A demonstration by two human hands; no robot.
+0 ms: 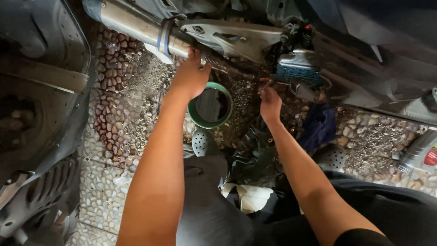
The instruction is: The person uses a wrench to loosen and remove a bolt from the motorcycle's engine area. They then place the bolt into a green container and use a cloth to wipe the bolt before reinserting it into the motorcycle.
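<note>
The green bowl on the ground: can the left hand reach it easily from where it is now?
Probably yes. The left hand rests on the metal pipe directly above the green bowl, with nothing between them.

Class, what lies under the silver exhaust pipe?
Under the exhaust pipe is pebbled ground with grit and a green bowl. The left hand covers part of the ground.

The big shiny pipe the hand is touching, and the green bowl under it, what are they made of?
The pipe looks like metal, probably steel: silvery, brushed, with bright glints and a dark band around it. The left hand rests against its darker, thinner end. The green bowl looks like plastic: even colour and a smooth, thick rim, though painted metal is possible. The ground is pebbles set in cement.
</note>
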